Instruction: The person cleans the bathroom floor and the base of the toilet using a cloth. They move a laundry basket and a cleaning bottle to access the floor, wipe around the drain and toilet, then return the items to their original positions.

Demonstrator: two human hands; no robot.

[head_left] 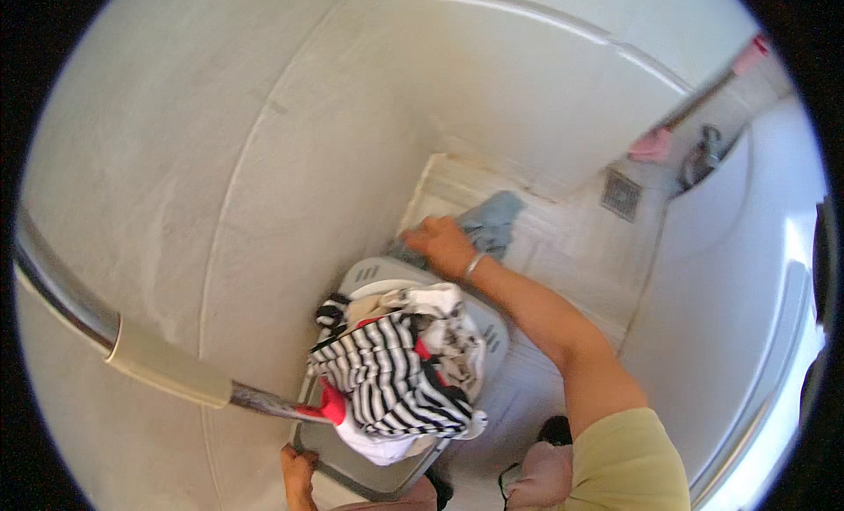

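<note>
A grey plastic laundry basket [369,475] holds a heap of clothes, with a black-and-white striped garment [389,372] on top and white, patterned and red pieces around it. My left hand [300,468] grips the basket's rim at its near left corner. Beyond the far side of the basket, my right hand [440,244], with a bracelet at the wrist, is closed on a blue-grey cloth [494,224] that lies low by the floor. Part of the cloth is hidden behind the hand and the basket.
Pale walls [316,181] rise at the left and beyond. A metal pole with a beige sleeve [171,369] crosses at lower left. A square floor drain [620,193] and pink cloth [651,146] are at upper right. A white surface [712,260] curves along the right.
</note>
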